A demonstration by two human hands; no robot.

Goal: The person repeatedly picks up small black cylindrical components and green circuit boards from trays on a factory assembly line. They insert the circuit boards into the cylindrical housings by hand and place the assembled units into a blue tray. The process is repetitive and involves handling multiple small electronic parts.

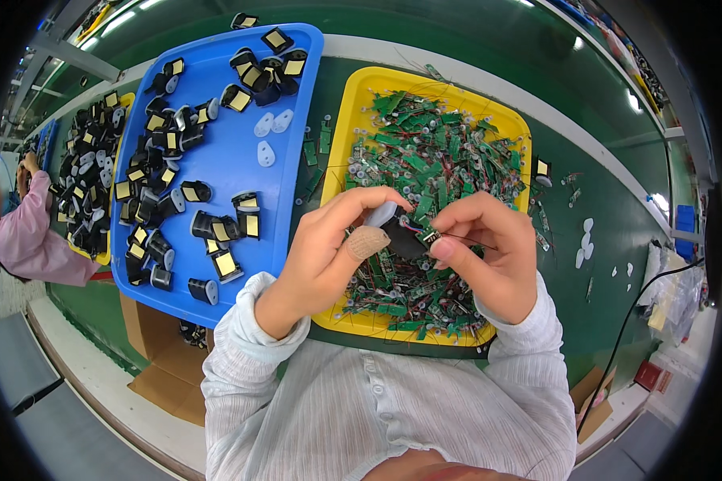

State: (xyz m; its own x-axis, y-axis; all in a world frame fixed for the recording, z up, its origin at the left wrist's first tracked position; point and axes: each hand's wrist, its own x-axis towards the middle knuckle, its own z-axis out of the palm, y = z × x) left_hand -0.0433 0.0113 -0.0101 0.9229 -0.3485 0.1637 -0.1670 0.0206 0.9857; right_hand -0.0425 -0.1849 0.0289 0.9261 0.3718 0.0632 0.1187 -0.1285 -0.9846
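Over the yellow tray, my left hand pinches a small black plastic housing with a pale grey end cap. A bandage wraps the left thumb. My right hand grips a small green circuit board between thumb and fingertips, close against the housing. Thin coloured wires run between the board and the housing. Beneath both hands, the tray is heaped with green circuit boards with wires and small round pale parts.
To the left lies a blue tray with many black housings bearing yellow pads, plus several loose grey caps. Beyond it, a co-worker in a pink sleeve is beside another yellow tray. A cardboard box stands below; a black cable hangs right.
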